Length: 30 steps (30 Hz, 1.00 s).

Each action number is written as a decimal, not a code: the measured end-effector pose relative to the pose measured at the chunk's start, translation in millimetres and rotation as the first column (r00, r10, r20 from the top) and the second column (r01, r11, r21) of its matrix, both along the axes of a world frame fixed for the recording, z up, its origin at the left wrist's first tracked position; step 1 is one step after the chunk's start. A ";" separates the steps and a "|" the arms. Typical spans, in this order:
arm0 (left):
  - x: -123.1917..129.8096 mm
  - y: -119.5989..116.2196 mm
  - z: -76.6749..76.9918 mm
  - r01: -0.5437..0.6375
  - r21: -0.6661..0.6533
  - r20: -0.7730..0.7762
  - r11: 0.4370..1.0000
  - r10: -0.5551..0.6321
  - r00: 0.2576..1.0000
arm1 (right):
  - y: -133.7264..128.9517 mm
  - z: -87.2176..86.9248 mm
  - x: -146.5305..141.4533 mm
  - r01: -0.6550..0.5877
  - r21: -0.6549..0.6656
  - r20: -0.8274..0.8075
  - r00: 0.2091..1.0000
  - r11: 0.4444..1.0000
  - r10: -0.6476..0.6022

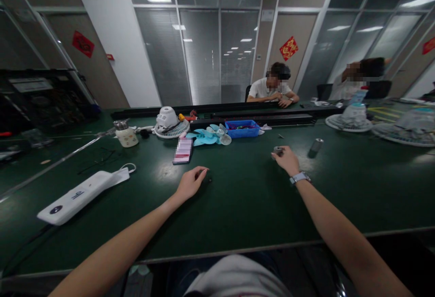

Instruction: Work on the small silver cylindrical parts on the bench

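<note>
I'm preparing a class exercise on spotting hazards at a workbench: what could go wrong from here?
1. The small dark piece lies loose beside the left hand, so a sweep might brush it away.
2. The metal cylinder sits unheld near the right hand; an outward swing could knock it.
3. The phone lies just beyond the left hand and might get bumped.

The right hand (288,160) partly hides a small grey metallic piece (277,150); a tiny dark speck (210,180) beside the left hand (190,182) is too small to identify; the dark-edged phone's screen (184,148) is blurred.
</note>
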<state>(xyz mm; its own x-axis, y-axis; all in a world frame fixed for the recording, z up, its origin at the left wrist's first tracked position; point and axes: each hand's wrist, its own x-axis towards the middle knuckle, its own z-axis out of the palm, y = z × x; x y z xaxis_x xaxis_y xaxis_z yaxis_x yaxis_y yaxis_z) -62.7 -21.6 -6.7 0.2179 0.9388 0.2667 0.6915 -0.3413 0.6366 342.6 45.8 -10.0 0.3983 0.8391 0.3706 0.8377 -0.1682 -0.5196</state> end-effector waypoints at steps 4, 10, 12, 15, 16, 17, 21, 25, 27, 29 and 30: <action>0.2 -2.0 3.1 -0.015 0.014 0.040 1.000 0.014 0.999 | -2.9 4.1 -1.3 0.080 -0.109 -0.017 0.996 0.991 -0.082; 1.5 -2.5 3.1 -0.080 0.008 0.074 0.997 0.079 0.994 | -36.8 25.2 -75.3 -0.175 0.260 0.227 0.967 0.950 0.116; 1.5 -1.8 2.2 -0.097 0.016 0.088 0.995 0.095 0.992 | -53.5 25.3 -113.3 -0.479 0.184 0.243 0.868 0.859 0.432; 1.8 -1.6 1.8 -0.102 0.026 0.102 0.994 0.099 0.990 | -74.3 16.7 -163.8 -0.830 -0.019 0.223 0.539 0.557 0.812; 1.9 -1.7 1.9 -0.100 0.030 0.104 0.995 0.097 0.990 | -78.8 13.0 -176.0 -0.882 -0.063 0.223 0.444 0.468 0.868; 2.0 -1.9 2.0 -0.094 0.033 0.105 0.995 0.091 0.990 | -81.7 9.6 -185.2 -0.910 -0.090 0.226 0.378 0.405 0.898; 2.6 -2.1 1.2 -0.077 0.026 0.106 0.997 0.074 0.992 | -82.9 3.9 -197.0 -0.927 -0.117 0.236 0.323 0.357 0.916; 2.9 -1.8 0.0 -0.076 0.003 0.101 0.997 0.075 0.992 | -80.1 7.3 -194.5 -0.895 -0.098 0.250 0.400 0.434 0.882; 3.0 -2.2 0.5 -0.075 0.000 0.100 0.997 0.075 0.992 | -78.7 10.0 -192.9 -0.886 -0.081 0.236 0.428 0.457 0.873; 3.1 -3.0 1.8 -0.067 0.000 0.104 0.998 0.067 0.992 | -75.0 14.1 -186.7 -0.870 -0.054 0.222 0.467 0.489 0.856; 3.2 -3.6 2.7 -0.061 -0.002 0.106 0.998 0.061 0.992 | -71.7 17.0 -180.4 -0.853 -0.029 0.217 0.503 0.521 0.836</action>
<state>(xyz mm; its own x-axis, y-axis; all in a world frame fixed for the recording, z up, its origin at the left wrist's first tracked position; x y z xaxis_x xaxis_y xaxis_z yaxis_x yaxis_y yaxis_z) -59.4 -25.2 -4.1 0.1303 0.9491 0.2867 0.6398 -0.3014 0.7070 162.2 -25.9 6.9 -0.5664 0.7068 0.4239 0.6363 0.7019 -0.3201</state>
